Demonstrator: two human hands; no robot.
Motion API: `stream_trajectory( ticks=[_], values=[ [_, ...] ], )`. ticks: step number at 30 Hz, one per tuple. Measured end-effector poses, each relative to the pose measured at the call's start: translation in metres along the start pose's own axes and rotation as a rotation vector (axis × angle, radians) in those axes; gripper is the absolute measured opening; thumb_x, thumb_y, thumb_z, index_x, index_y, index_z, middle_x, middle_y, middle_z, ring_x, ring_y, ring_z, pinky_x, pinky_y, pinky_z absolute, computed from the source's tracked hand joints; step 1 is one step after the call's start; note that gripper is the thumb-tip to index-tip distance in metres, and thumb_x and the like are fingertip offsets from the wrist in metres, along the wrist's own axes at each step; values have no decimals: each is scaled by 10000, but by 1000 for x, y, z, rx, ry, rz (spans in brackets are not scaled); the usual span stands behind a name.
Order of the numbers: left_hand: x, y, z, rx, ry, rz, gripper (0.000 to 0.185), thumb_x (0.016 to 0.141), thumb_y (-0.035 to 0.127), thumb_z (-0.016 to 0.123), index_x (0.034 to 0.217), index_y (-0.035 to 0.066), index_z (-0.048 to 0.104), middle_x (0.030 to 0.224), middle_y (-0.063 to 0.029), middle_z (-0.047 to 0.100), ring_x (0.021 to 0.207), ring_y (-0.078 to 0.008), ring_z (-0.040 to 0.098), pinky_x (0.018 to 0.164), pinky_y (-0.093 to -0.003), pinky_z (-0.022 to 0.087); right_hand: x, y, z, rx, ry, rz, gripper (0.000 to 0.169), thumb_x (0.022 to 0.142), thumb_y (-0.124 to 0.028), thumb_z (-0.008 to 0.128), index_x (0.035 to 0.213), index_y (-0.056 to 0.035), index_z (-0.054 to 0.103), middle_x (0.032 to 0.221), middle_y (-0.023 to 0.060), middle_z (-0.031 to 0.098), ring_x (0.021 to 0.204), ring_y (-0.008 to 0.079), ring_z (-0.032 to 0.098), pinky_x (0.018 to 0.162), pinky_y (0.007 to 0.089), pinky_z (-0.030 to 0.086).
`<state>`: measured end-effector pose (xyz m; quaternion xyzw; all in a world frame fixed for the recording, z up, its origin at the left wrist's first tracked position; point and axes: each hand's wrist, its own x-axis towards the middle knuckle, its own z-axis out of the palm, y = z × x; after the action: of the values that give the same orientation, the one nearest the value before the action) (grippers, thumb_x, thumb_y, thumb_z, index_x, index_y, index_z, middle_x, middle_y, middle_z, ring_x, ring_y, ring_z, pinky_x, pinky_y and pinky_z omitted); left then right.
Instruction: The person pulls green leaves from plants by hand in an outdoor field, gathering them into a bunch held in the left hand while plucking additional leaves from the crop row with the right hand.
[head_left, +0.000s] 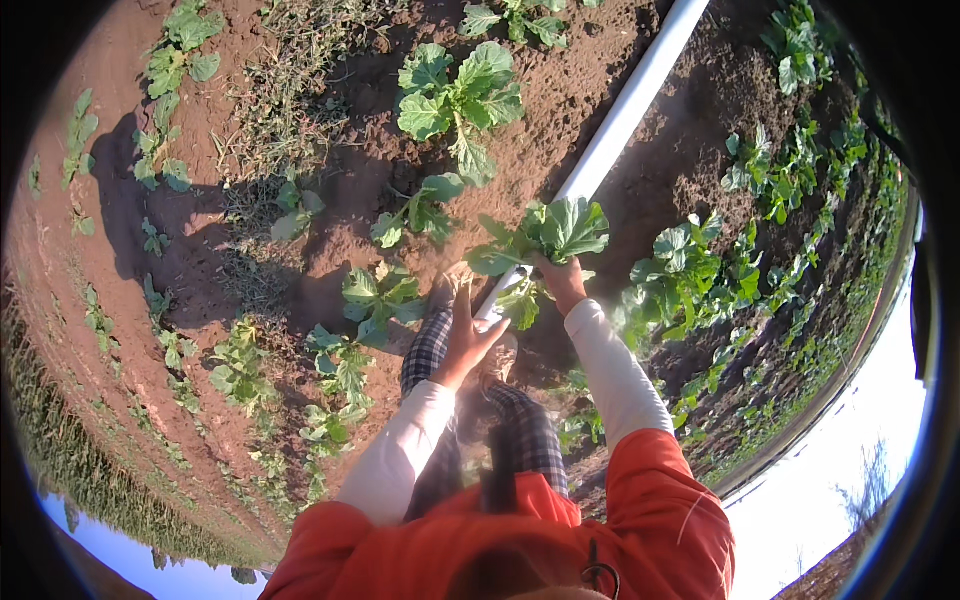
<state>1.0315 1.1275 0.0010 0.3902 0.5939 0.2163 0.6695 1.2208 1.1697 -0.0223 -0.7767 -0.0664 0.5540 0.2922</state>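
My right hand (561, 283) is closed around a bunch of broad green leaves (571, 229), which looks like mustard or a similar leafy green. The bunch is held above a long white pipe (630, 112) that lies across the soil. Lower leaves (519, 304) of the bunch hang beneath my fist. To the left, my left hand (471, 341) has its thumb spread from its extended fingers, with nothing seen in its grasp. Its fingertips point at a pale, blurred patch by my foot. Below it is a shoe (501, 360).
A large leafy plant (465, 97) grows ahead, and a smaller one (382, 296) stands left of my legs. Dense crop rows (675, 277) run along the right. Dry cut weeds (289, 97) lie on the brown soil at left.
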Motion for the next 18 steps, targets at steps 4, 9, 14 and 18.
stream_trajectory(
  ticks=[4, 9, 14, 18],
  values=[
    [25, 22, -9, 346, -335, 114, 592, 671, 154, 726, 1160, 13, 423, 1132, -127, 467, 903, -171, 542, 685, -298, 498, -60, -5, 21, 31, -210, 143, 431, 723, -176, 676, 1057, 41, 512, 940, 113, 607, 817, 164, 583, 713, 278, 477],
    [25, 32, -5, 381, -402, 45, 515, 677, 273, 720, 1102, 73, 511, 1029, -75, 579, 945, -194, 550, 849, -321, 424, -91, -12, 22, 216, -284, 39, 471, 735, -237, 673, 1104, 0, 500, 949, 104, 611, 789, 162, 593, 668, 274, 487],
    [45, 55, -37, 371, -444, -107, 435, 893, 321, 443, 1165, -17, 479, 1103, -93, 538, 986, -172, 492, 841, -284, 398, -117, -44, 18, -129, -251, -277, 544, 802, -198, 599, 1271, -50, 365, 1069, 143, 564, 829, 197, 609, 671, 280, 504],
    [80, 131, -57, 116, -48, -374, 481, 802, 447, 561, 1103, 73, 537, 996, -40, 554, 875, -117, 519, 807, -253, 376, -121, -19, 1, 297, -58, -318, 433, 822, -86, 550, 1229, -36, 413, 1023, 113, 582, 820, 145, 604, 714, 272, 502]
  ],
)
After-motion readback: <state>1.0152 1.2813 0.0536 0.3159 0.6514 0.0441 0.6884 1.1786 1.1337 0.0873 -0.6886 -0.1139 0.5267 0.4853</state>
